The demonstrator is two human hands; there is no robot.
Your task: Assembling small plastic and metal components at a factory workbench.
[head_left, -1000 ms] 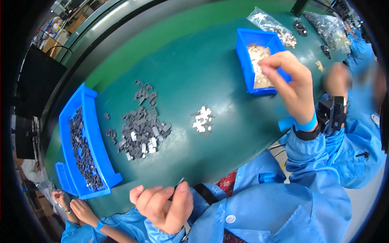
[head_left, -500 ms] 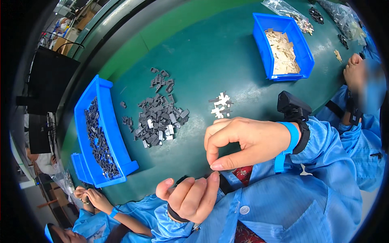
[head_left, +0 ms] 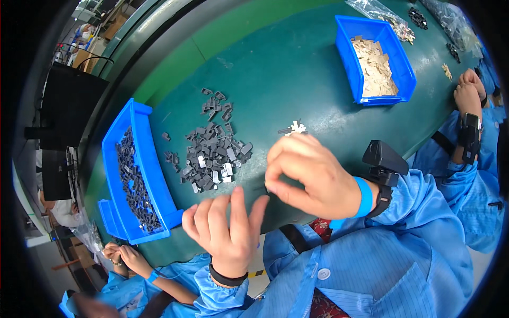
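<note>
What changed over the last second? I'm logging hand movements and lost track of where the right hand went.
The right hand came back from the far blue bin of tan parts toward the body and now sits close to the raised left hand, fingers curled; whether it holds a part is hidden. The grey parts pile, the small white cluster and the left blue bin lie as before.

Blue bin of tan pieces (head_left: 375,58), clear bags (head_left: 379,11), dark monitor (head_left: 66,106).
</note>
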